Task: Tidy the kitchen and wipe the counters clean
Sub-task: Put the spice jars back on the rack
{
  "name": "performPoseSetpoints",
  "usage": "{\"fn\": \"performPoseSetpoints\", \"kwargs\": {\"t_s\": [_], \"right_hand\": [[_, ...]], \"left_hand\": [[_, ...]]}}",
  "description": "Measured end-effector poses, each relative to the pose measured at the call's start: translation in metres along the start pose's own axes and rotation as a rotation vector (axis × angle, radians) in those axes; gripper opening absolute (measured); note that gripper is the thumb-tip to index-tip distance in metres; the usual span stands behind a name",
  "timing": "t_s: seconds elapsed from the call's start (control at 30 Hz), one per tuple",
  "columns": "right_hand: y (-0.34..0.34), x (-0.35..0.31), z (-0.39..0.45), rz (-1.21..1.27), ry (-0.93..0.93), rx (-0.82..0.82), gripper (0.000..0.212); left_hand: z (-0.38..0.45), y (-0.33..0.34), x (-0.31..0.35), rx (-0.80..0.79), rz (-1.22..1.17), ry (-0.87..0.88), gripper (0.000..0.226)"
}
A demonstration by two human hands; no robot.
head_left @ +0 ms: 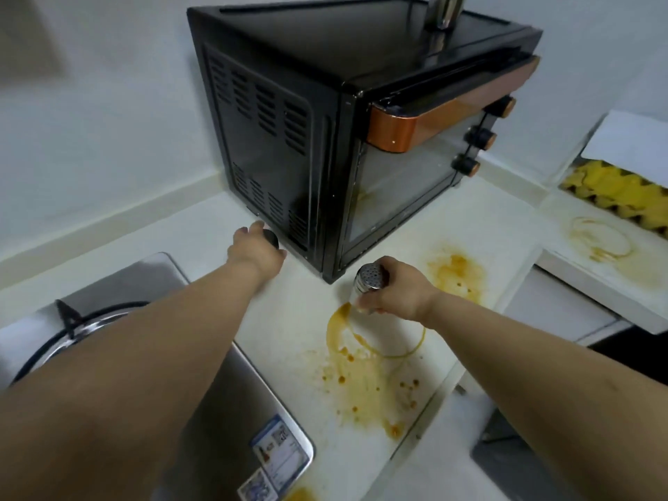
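At 8 o'clock the steel stove [231, 410] fills the counter's [289, 320] near-left corner. The left hand [255, 253] reaches toward 11 o'clock, its grip curled round a small dark-topped jar [271, 238] just beside the oven's [325, 139] lower left edge. A bare strip of counter runs between stove and oven. The right hand [395, 292], at 1 o'clock, has its grip round a steel shaker [368, 282] at the oven's front corner, above an orange ring stain [376, 334]. More spill [455, 274] spreads toward the counter's right edge.
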State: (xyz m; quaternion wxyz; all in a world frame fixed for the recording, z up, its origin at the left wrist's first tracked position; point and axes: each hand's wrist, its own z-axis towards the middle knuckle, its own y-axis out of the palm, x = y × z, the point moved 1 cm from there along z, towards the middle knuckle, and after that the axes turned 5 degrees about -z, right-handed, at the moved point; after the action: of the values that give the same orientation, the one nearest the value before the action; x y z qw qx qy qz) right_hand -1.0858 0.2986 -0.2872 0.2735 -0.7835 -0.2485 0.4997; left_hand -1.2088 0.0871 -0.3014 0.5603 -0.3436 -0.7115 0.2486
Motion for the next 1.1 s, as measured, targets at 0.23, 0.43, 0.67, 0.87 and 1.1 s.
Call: {"fn": "performPoseSetpoints", "kwargs": {"t_s": [0.23, 0.43, 0.67, 0.87, 1.1], "right_hand": [[0.007, -0.007, -0.006, -0.098, -0.033, -0.008, 0.045], [0.005, -0.023, -0.027, -0.107, -0.134, -0.040, 0.047], [0.013, -0.048, -0.085, -0.080, -0.330, -0.122, 0.048], [0.038, -0.069, -0.133, -0.081, -0.411, -0.210, 0.047], [0.089, -0.143, -0.212, -0.134, -0.602, -0.353, 0.035]], "left_hand": [[-0.022, -0.006, -0.011, 0.088, 0.049, 0.064, 0.050], [-0.088, -0.022, -0.015, 0.072, 0.078, 0.066, 0.040], [-0.204, -0.056, -0.020, 0.130, 0.066, -0.028, 0.034], [-0.316, -0.073, -0.030, 0.201, 0.074, -0.156, 0.022], [-0.426, -0.133, -0.089, 0.371, 0.017, -0.274, 0.026]]}}
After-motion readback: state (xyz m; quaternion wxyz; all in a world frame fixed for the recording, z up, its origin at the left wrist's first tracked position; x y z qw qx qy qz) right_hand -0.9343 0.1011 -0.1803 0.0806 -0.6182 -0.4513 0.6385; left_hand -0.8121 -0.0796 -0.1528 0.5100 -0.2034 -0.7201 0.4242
